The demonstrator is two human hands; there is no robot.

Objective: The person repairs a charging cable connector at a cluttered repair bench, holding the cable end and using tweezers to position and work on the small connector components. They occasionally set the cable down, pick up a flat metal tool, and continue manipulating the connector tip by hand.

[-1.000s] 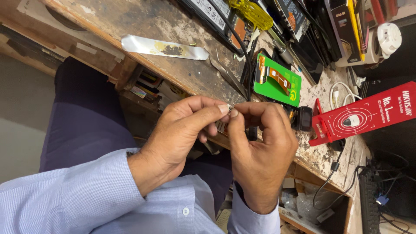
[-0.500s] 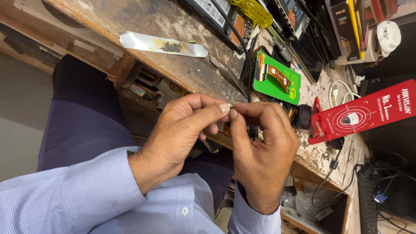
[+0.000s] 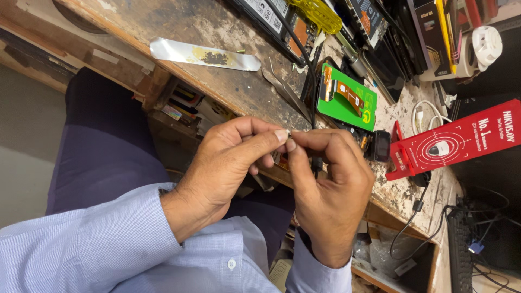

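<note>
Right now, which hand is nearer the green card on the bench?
Right. The right hand sits just below the green card, its knuckles close to it; the left hand is farther off.

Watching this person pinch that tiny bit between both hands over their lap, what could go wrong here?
1. The tiny part is pinched only between the fingertips of the left hand and right hand, out past the workbench edge. If it slips, it would likely drop toward the lap or floor.
2. The black cable runs close behind the right hand; a tug might snag it.
3. The bench is crowded near the green card, so a dropped part could get lost.
</note>
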